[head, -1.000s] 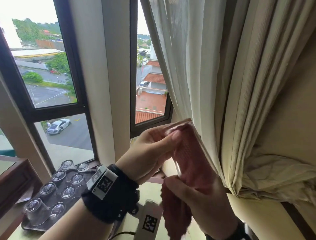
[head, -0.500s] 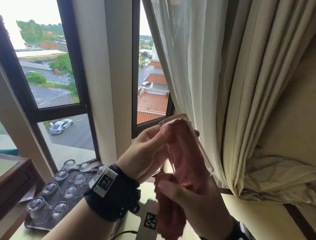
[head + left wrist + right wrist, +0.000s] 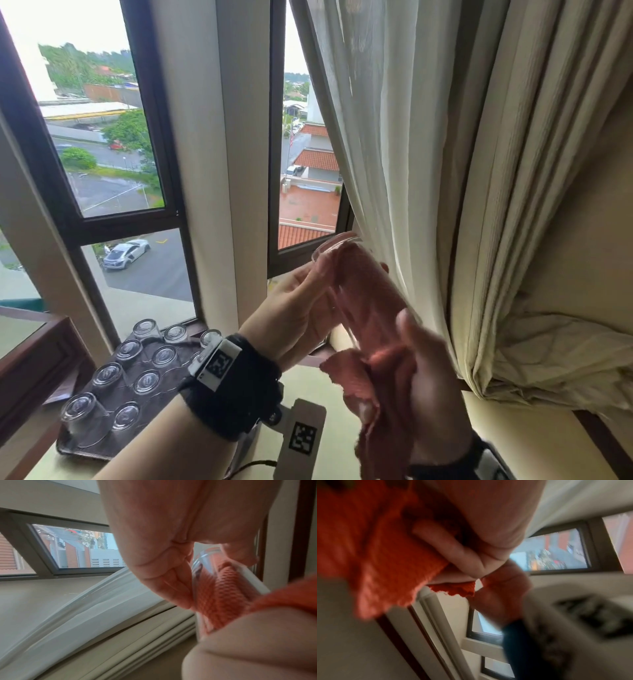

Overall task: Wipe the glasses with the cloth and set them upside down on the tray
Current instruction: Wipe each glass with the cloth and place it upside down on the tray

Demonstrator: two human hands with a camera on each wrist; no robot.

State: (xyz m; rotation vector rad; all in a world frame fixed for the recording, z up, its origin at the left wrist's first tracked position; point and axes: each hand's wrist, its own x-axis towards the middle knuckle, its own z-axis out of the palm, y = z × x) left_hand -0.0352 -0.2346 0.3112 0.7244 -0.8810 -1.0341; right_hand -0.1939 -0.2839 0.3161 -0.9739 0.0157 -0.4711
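I hold a tall clear glass (image 3: 356,291) up in front of the window, its base tilted away from me. My left hand (image 3: 301,305) grips its side, fingers curled round it. A pink-red cloth (image 3: 373,383) is stuffed inside the glass and spills out of its mouth. My right hand (image 3: 431,387) grips the cloth at the mouth. The left wrist view shows the glass (image 3: 223,588) with the cloth (image 3: 226,593) inside. In the right wrist view the cloth (image 3: 376,555) is bunched in my fingers. At lower left a dark tray (image 3: 89,452) holds several glasses upside down.
Cream curtains (image 3: 445,171) hang close to the right of the glass. The window frame (image 3: 274,171) stands right behind it. A dark wooden edge (image 3: 37,359) sits left of the tray. The tray rests on a pale counter (image 3: 308,387).
The glass has tipped more upright and risen slightly. My right hand has turned the cloth in its mouth, and more cloth hangs out below.
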